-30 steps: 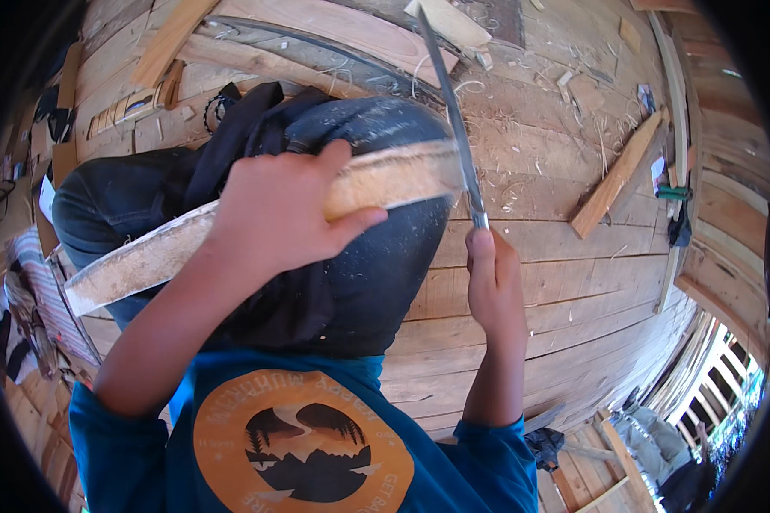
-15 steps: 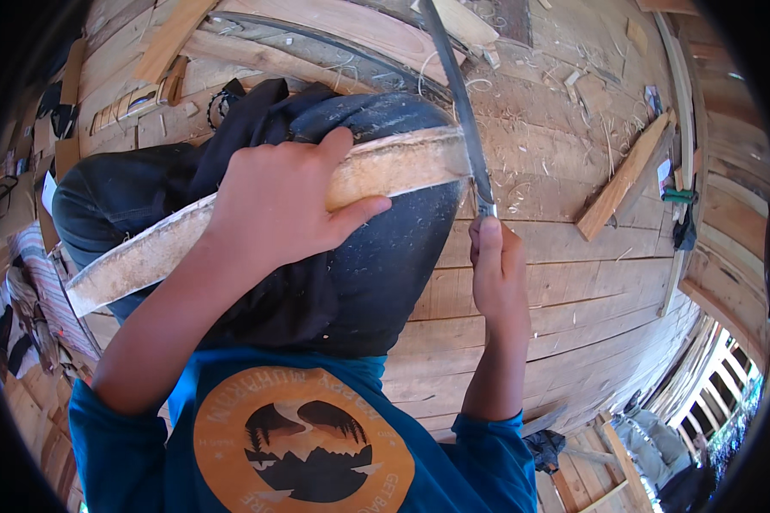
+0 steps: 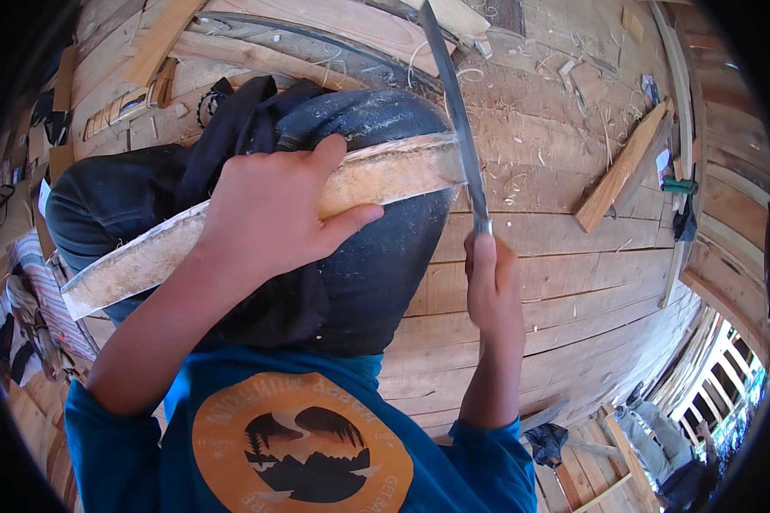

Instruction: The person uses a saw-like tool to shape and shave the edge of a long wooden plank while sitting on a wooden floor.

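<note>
A pale, rough-faced strip of wood (image 3: 393,171) lies slantwise across my dark, dust-flecked trousers. Over its middle, my left hand (image 3: 278,201) grips it, thumb along the near edge and fingers over the far one. My right hand (image 3: 493,278) is wrapped round the handle of a long narrow metal blade (image 3: 462,111), thumb on top near the silver collar. The blade points away from me and rests against the right end of the strip. The handle itself is hidden in my fist. Whether the blade has teeth is too fine to make out.
Curled shavings and wood scraps (image 3: 590,85) litter the plank floor (image 3: 556,248). Boards (image 3: 359,32) lie at the far side, with a loose wooden piece (image 3: 623,167) on the right. A wooden wall (image 3: 727,248) bounds the right; striped cloth (image 3: 47,278) lies left.
The blade and my right hand have shifted slightly nearer and left, still against the strip's end. My left hand keeps its grip; the whole view has shifted slightly.
</note>
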The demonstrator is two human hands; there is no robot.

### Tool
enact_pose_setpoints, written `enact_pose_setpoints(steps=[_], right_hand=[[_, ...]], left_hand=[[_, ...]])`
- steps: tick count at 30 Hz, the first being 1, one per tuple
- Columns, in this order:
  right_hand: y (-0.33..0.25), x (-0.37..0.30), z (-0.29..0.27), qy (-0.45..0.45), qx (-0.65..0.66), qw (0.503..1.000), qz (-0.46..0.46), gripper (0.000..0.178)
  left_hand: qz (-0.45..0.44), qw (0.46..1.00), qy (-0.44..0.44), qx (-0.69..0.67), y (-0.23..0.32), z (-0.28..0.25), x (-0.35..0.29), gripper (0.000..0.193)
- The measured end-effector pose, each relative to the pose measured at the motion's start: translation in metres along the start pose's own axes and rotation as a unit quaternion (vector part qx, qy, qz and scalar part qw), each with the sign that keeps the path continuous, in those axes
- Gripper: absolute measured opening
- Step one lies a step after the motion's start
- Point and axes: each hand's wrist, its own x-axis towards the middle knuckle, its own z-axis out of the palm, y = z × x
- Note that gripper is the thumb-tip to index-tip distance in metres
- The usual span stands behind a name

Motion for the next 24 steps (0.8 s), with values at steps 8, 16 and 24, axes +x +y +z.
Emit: enact_pose_setpoints(steps=[8, 16, 24], right_hand=[[0.015, -0.044, -0.013, -0.003, -0.004, 0.998, 0.057, 0.046], [0.007, -0.028, -0.004, -0.004, 0.005, 0.999, 0.037, 0.045], [0.007, -0.038, -0.012, 0.000, -0.014, 0.997, 0.071, 0.044]], left_hand=[[-0.018, 0.999, -0.031, 0.002, -0.005, -0.005, 0.006, 0.058], [0.002, 1.000, -0.021, 0.005, 0.000, 0.001, 0.001, 0.055], [-0.018, 1.000, -0.022, 0.011, -0.005, -0.004, 0.005, 0.053]])
